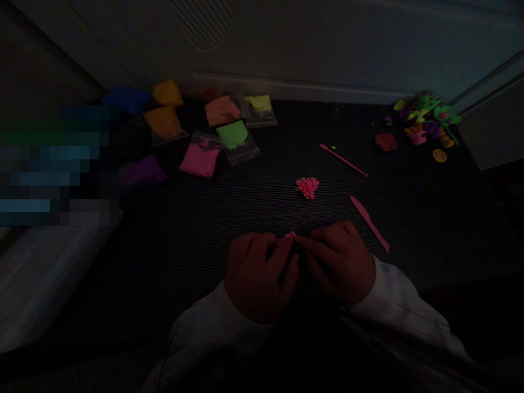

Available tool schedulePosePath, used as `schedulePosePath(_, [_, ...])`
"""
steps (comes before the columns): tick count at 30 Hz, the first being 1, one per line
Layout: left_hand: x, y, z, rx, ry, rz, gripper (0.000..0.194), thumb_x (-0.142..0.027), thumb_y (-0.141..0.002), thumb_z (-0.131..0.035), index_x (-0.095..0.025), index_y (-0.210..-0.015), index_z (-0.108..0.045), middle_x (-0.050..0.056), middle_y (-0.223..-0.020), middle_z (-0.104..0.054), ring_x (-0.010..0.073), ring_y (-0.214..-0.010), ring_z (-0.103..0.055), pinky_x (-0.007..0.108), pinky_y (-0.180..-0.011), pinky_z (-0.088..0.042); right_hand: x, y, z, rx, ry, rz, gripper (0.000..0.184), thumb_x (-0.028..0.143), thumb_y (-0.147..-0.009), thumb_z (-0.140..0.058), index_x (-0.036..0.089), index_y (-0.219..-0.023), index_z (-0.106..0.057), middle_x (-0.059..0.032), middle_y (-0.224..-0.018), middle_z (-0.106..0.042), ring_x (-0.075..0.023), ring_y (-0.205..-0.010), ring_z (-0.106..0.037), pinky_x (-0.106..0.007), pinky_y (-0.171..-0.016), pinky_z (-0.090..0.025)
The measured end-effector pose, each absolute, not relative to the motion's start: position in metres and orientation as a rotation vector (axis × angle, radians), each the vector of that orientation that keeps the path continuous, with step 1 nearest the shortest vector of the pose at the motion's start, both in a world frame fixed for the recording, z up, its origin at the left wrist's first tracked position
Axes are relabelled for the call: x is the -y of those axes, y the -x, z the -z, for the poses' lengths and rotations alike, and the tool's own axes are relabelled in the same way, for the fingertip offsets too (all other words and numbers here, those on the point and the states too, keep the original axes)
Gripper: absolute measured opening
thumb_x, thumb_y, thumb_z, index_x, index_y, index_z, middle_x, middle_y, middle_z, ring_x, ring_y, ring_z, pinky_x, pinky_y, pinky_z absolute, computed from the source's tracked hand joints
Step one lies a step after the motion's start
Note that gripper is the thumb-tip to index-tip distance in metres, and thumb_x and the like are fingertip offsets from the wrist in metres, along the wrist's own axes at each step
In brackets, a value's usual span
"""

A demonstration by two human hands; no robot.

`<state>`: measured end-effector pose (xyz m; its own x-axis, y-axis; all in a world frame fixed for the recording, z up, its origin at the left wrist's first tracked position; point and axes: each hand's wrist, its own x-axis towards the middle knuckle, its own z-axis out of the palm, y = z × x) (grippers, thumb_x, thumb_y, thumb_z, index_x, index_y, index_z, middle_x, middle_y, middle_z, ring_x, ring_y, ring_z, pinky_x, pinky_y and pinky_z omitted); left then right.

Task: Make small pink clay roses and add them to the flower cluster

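In the dim head view, my left hand rests low on the dark table with its fingers closed around a small pink clay piece. My right hand meets it from the other side, fingers curled and the index fingertip pressed against the same clay. Part of the piece is hidden by my fingers. Just beyond lies a cluster of small pink clay flowers edged with green. A pink clay knife lies to the right of my right hand, and a thin pink modelling stick lies farther back.
Bags of coloured clay spread over the back left, among them a pink bag, a green one and an orange one. Colourful clay figures and a reddish lump sit at the back right. A pale panel stands behind the table.
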<state>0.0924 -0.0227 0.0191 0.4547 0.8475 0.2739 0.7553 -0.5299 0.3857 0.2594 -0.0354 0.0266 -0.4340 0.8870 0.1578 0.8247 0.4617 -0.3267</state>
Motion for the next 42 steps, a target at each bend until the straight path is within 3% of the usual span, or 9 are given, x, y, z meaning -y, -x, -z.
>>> schedulePosePath(42, [0.0237,-0.0886,-0.0216,-1.416,-2.467,-0.735,0.025,-0.026,-0.068,-0.051,-0.019,-0.09,-0.06,0.005,-0.076,-0.055,0.017,-0.073,-0.047,0.036,-0.07,-0.038,0.035,-0.2574,-0.0265,2.404,1.476,-0.238,0.031,0.023,-0.073,-0.045,0.018,-0.102,-0.052,-0.0046,-0.084,-0.055,-0.0156,-0.073,-0.046,-0.035,-0.069,-0.029])
